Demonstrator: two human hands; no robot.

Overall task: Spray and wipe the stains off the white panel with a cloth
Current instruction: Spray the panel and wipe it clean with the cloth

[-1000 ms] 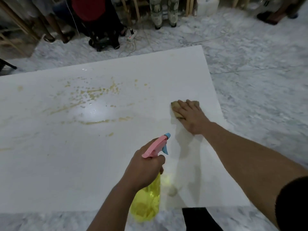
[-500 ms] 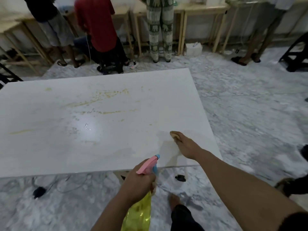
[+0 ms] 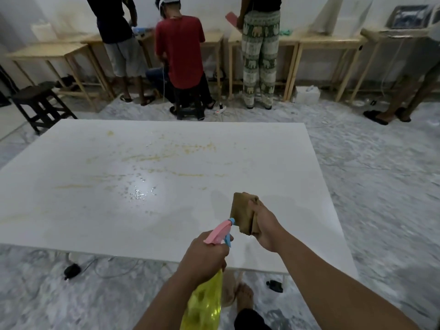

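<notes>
The white panel [image 3: 71,210] lies flat in front of me, with yellow-brown stains [image 3: 166,156] streaked across its far middle and left, and water droplets [image 3: 140,194] near its centre. My right hand [image 3: 264,225] grips a folded brown cloth [image 3: 242,213], lifted off the panel and held upright above its near right part. My left hand [image 3: 204,256] holds a yellow spray bottle [image 3: 204,303] with a pink and blue trigger head [image 3: 220,232]; the nozzle points at the cloth, almost touching it.
Three people stand or sit with their backs to me at wooden tables [image 3: 309,41] along the far wall. A dark stool [image 3: 40,103] stands beyond the panel's far left corner. Cables [image 3: 107,267] and small black objects lie on the marble floor under the near edge.
My right hand has stopped pressing the cloth on the panel and lifted it up in front of the nozzle. The view has tilted up and drawn back from the panel.
</notes>
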